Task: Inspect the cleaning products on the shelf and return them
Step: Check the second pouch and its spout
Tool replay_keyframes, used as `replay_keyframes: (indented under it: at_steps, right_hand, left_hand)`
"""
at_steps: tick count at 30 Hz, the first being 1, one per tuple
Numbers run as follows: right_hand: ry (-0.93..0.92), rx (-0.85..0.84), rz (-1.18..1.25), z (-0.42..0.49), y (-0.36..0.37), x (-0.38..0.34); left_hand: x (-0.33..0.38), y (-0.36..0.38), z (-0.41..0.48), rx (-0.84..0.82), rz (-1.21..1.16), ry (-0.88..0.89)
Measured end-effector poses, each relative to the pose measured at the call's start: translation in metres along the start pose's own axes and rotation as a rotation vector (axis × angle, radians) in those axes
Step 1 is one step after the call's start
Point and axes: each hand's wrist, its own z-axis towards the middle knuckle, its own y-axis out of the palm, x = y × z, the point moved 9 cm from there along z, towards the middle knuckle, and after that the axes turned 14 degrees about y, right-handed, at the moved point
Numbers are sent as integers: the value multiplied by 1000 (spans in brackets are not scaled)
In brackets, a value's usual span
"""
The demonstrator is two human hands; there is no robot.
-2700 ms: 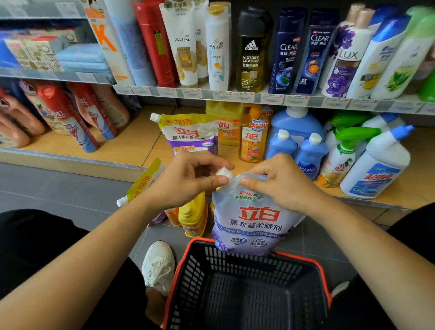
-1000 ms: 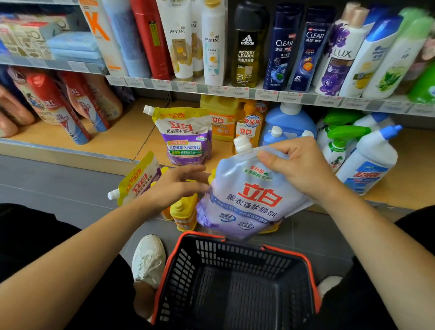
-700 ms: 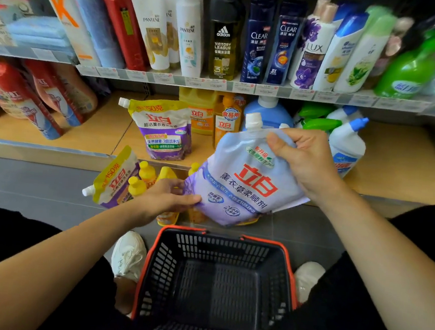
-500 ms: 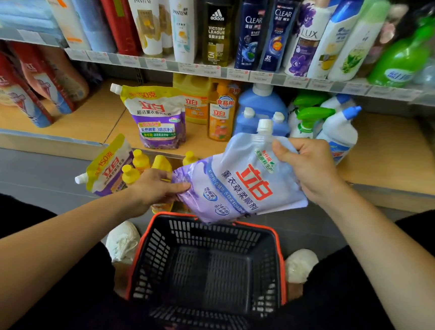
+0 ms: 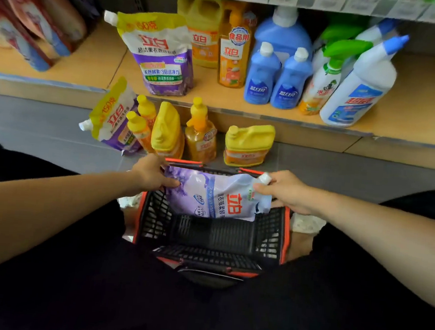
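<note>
The basket [image 5: 285,236] sits between the person's knees, its black well open under the pouch [image 5: 216,196]. At 12 o'clock, just past its far rim, yellow bottles [image 5: 248,145] stand on the floor below the shelf edge [image 5: 268,116]. The pouch lies crosswise over the basket's far half. The left hand [image 5: 152,175] grips its base at 9 o'clock, and the right hand [image 5: 287,192] pinches the corner by the white cap [image 5: 264,178] at 3 o'clock.
</note>
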Motion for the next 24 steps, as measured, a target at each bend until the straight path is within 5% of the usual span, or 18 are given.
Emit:
replay_keyframes:
  at_steps: [9,13,17,21,24]
  right_hand:
    - [324,-66,-133,45,39,47]
    - [125,-82,-292,54,50,10]
    - [-171,-68,-578,41,68,-43]
    - [-446,171,-786,18,67,-117]
    - [-569,311,-792,2,58,-170]
  left_hand:
    - [-38,55,-7,-372,-45,-126]
    - [-27,65,-5,-488,-186,-101]
    - [-4,45,15,-388,-173,0]
    - [30,4,37,-310,167,267]
    - [41,-36,54,-163,296,301]
